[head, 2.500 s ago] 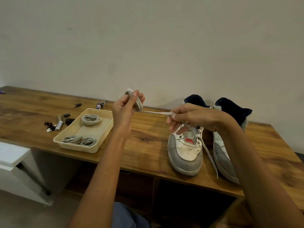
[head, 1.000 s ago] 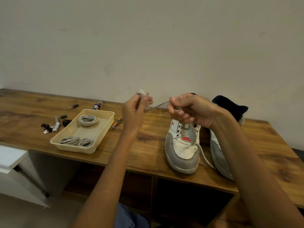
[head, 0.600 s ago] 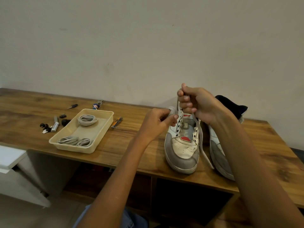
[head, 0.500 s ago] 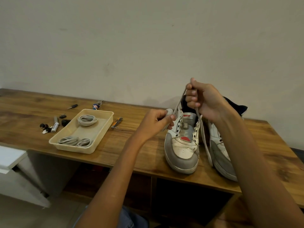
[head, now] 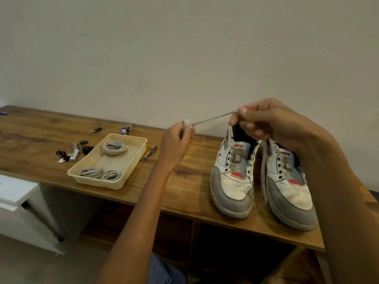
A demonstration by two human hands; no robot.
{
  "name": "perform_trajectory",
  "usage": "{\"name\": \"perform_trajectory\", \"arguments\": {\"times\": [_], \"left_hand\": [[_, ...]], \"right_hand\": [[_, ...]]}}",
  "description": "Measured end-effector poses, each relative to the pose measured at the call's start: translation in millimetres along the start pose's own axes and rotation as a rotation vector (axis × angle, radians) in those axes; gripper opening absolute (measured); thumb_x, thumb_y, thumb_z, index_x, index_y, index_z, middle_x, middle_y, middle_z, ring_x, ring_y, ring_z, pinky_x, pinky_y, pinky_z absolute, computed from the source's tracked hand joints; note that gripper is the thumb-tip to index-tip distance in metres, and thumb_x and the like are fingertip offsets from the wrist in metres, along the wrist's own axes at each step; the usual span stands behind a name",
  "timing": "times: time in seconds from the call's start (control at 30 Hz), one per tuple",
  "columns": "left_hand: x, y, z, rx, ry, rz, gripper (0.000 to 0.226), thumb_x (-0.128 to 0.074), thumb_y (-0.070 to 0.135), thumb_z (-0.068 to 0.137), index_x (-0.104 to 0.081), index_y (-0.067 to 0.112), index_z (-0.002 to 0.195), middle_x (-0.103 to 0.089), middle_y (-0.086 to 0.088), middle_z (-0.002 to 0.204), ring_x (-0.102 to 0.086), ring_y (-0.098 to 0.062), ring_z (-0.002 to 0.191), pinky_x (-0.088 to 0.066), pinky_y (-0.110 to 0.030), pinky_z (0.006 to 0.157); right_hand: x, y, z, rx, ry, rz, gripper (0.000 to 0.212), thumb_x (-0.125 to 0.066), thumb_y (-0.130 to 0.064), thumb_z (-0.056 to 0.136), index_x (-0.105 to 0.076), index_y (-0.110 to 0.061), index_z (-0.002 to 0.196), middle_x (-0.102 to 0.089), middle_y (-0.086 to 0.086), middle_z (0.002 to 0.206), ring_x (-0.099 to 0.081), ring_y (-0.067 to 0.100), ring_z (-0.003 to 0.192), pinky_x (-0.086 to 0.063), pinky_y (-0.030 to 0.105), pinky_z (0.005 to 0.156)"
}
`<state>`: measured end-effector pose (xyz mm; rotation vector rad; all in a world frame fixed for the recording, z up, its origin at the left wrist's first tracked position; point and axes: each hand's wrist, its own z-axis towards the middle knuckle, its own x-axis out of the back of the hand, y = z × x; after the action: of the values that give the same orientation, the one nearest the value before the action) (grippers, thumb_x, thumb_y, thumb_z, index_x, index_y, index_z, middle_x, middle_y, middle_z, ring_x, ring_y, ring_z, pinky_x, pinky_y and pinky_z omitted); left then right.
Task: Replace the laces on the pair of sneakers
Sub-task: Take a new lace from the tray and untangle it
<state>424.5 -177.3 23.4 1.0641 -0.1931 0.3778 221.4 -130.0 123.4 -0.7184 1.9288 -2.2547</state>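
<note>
Both hands pinched one lace (head: 213, 119), pulled taut btwn them above the counter (head: 184, 181): left hand (head: 176, 144) at its end, right hand (head: 272, 124) over the sneakers (head: 231, 181), prob. to wind it for the tray (head: 131, 160).

Bare wood between tray (head: 131, 177) and sneakers (head: 231, 185)

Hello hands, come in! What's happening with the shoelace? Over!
Both hands pinch lace, left hand, right hand. Lace taut, tail hangs between sneakers. Nothing in the way.
</note>
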Motion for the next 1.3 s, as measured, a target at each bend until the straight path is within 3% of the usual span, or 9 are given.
{"name": "perform_trajectory", "arguments": {"times": [0.1,0.27,0.4,0.47,0.53,0.63,0.7,0.83,1.3], "left_hand": [[6,-9,2,-0.045,0.204,0.108,0.018,-0.044,0.017,0.098,-0.055,0.016,0.084,-0.054,0.003,0.064,-0.053,-0.019,0.062,-0.040,-0.031,0.055],[-1,-11,-4,0.069,-0.260,0.022,0.027,-0.043,0.016,0.099,-0.055,0.019,0.075,-0.054,0.003,0.067,-0.053,-0.013,0.060,-0.048,-0.027,0.059],[-5,-3,-8,0.190,-0.473,-0.209,0.023,-0.044,0.013,0.098,-0.059,0.013,0.080,-0.054,0.002,0.068,-0.053,-0.003,0.058,-0.051,-0.019,0.064],[-5,0,-5,0.204,-0.457,-0.297,0.023,-0.044,0.012,0.098,-0.060,0.011,0.081,-0.054,0.004,0.065,-0.052,0.000,0.054,-0.052,-0.018,0.062],[-4,3,-3,0.241,-0.430,-0.381,0.024,-0.044,0.013,0.097,-0.061,0.011,0.081,-0.055,0.008,0.061,-0.053,0.000,0.052,-0.053,-0.019,0.062],[-3,6,-3,0.291,-0.401,-0.534,0.024,-0.044,0.014,0.097,-0.061,0.010,0.080,-0.057,0.010,0.056,-0.052,0.000,0.050,-0.054,-0.019,0.060],[-2,8,-4,0.332,-0.379,-0.634,0.023,-0.045,0.013,0.097,-0.061,0.009,0.080,-0.057,0.009,0.056,-0.051,0.000,0.049,-0.054,-0.020,0.060],[3,7,-4,0.359,-0.380,-0.695,0.022,-0.045,0.015,0.097,-0.062,0.006,0.085,-0.059,0.006,0.059,-0.055,-0.002,0.052,-0.056,-0.021,0.064],[-9,7,-7,0.133,-0.356,-0.305,0.024,-0.048,0.016,0.095,-0.065,-0.001,0.100,-0.068,-0.003,0.083,-0.067,-0.005,0.073,-0.054,-0.023,0.073]], "right_hand": [[-13,-15,-7,0.043,-0.161,-0.032,0.028,-0.051,-0.029,0.084,-0.069,-0.009,0.079,-0.044,-0.006,0.051,-0.035,0.005,0.040,-0.023,0.012,0.036],[-13,-2,9,0.115,0.225,0.251,0.025,-0.046,-0.025,0.096,-0.064,-0.008,0.093,-0.048,-0.004,0.059,-0.042,0.007,0.047,-0.030,0.015,0.041],[4,50,27,-0.245,0.605,-0.923,0.031,-0.054,-0.031,0.094,-0.061,-0.001,0.092,-0.062,0.012,0.083,-0.061,0.030,0.081,-0.047,0.035,0.068],[1,65,31,-0.286,0.593,-1.085,0.027,-0.058,-0.024,0.091,-0.060,-0.003,0.107,-0.063,0.012,0.100,-0.058,0.031,0.098,-0.044,0.037,0.077],[-6,67,36,-0.064,0.482,-0.939,0.035,-0.061,-0.013,0.088,-0.058,-0.006,0.122,-0.064,0.010,0.112,-0.058,0.027,0.106,-0.045,0.035,0.088],[-24,62,43,0.230,0.255,-0.812,0.030,-0.064,-0.002,0.084,-0.066,-0.008,0.113,-0.070,0.003,0.102,-0.064,0.015,0.094,-0.047,0.011,0.078],[-34,64,47,0.318,0.205,-0.774,0.024,-0.068,-0.005,0.083,-0.069,-0.009,0.107,-0.072,0.000,0.096,-0.066,0.011,0.090,-0.051,0.014,0.077],[-36,65,48,0.420,0.365,-0.826,0.016,-0.067,-0.019,0.086,-0.073,-0.014,0.100,-0.073,-0.002,0.088,-0.066,0.010,0.080,-0.056,0.040,0.074],[-39,36,35,0.452,0.391,-1.286,0.019,-0.051,-0.010,0.091,-0.068,-0.003,0.095,-0.065,0.012,0.088,-0.052,0.029,0.089,-0.032,0.033,0.065]]}}
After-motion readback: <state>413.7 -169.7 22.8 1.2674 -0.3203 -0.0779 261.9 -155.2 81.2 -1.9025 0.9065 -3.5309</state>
